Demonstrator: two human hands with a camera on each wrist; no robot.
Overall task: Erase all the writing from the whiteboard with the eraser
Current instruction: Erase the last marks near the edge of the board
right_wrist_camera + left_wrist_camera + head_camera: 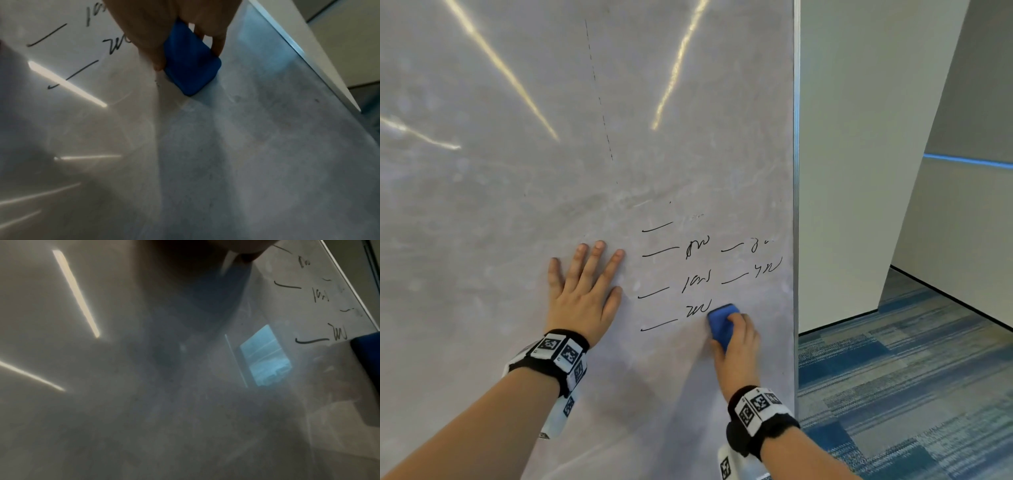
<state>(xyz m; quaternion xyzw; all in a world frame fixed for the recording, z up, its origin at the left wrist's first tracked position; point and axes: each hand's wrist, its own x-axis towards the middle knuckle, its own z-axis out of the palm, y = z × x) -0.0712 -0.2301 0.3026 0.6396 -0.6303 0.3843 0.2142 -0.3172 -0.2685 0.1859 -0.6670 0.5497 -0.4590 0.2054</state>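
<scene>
The whiteboard (517,205) fills most of the head view, smudged grey. Black writing (698,274), dashes and scribbles in several rows, sits near its right edge. My right hand (736,339) grips a blue eraser (720,325) and holds it against the board just right of the lowest scribble. In the right wrist view the eraser (189,65) lies flat on the board between thumb and fingers. My left hand (585,291) rests flat on the board with fingers spread, left of the writing. The left wrist view shows the writing (320,295) and a corner of the eraser (368,353).
The board's metal edge (796,205) runs down the right side. Beyond it stand white partition walls (859,171) and a blue patterned carpet (911,377). Ceiling lights reflect as bright streaks on the board. A faint dashed line (599,96) runs up the board.
</scene>
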